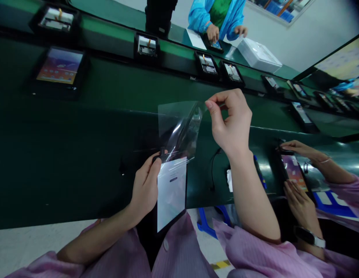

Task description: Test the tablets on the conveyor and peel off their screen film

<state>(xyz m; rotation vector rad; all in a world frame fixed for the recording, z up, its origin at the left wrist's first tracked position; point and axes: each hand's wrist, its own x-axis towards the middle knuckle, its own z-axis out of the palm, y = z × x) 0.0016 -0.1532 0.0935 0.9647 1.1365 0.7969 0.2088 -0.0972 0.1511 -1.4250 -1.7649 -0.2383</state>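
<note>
A tablet (172, 200) with a lit, mostly white screen is tilted at the table's near edge. My left hand (146, 185) grips its upper left side, thumb on the front and fingers behind. From the tablet's top end a clear plastic film (179, 123) rises, bent and shiny, its lower edge still lying over the screen's upper part. My right hand (231, 119) is raised above and to the right, pinching the film's upper right corner between thumb and fingers. A small dark piece (162, 150) shows by my left fingertips; its kind is unclear.
Another tablet (60, 65) with a lit screen lies at the far left. Opened devices in black trays (147, 46) line the conveyor. On my right a co-worker's hands (300, 197) hold a tablet (295, 172). A thin black cable (213, 170) lies near my right forearm. Across stands a person in blue sleeves (199, 17).
</note>
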